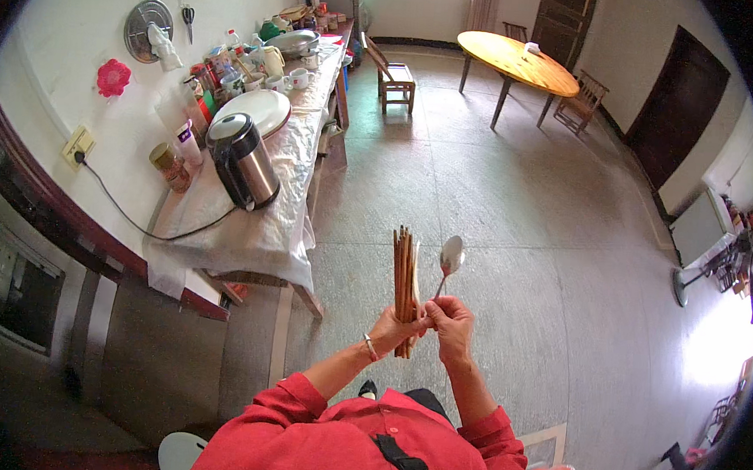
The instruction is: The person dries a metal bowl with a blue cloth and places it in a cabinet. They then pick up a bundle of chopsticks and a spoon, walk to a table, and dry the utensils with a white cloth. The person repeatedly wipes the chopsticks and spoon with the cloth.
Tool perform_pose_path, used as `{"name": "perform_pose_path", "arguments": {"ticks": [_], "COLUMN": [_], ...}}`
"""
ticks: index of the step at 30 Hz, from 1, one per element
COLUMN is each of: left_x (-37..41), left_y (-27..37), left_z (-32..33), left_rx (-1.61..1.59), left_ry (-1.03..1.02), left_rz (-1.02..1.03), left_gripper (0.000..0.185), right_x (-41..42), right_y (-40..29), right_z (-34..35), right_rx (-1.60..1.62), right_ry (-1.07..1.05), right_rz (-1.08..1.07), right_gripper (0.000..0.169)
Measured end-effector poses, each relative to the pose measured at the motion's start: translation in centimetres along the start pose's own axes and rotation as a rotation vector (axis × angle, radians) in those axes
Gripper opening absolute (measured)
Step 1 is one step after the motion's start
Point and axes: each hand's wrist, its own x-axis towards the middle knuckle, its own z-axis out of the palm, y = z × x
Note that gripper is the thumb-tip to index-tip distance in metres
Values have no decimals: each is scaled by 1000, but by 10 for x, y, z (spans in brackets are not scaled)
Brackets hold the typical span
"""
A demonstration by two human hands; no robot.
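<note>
My left hand (396,329) grips a bundle of wooden chopsticks (403,269) that stands nearly upright in front of my chest. A paler, whitish stick (416,274) lies along the bundle's right side. In my right hand (454,324) is a metal spoon (451,256), pinched by its handle with the bowl up. The two hands meet at the thumbs, so the spoon handle's lower end is hidden. Both are held over bare floor, to the right of the long side table (297,157).
On the side table stand an electric kettle (244,160), a white round lid or plate (254,112), mugs (301,78) and jars (170,167). The kettle's cord (123,211) runs to a wall socket (80,147). Farther off are a wooden chair (397,76) and a round wooden table (513,61).
</note>
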Motion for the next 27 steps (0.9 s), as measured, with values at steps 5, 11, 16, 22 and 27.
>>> {"name": "perform_pose_path", "arguments": {"ticks": [5,11,16,22,27], "left_x": [123,255,336,393,438], "left_y": [5,66,132,167,201], "left_z": [-31,-77,-110,-171,-229], "left_rx": [-4,-210,-136,-381,-408], "left_ry": [67,124,353,552,716], "left_rz": [26,125,212,315,410], "left_gripper": [23,16,16,21,20], "right_x": [130,305,432,537,611], "right_y": [0,-18,-57,-50,-45], "right_z": [3,30,78,160,231], "right_rx": [-28,-81,-86,-58,14], "right_ry": [-57,-272,-563,-792,-932], "right_rz": [54,124,226,318,489], "right_gripper": [8,9,13,11,10]}}
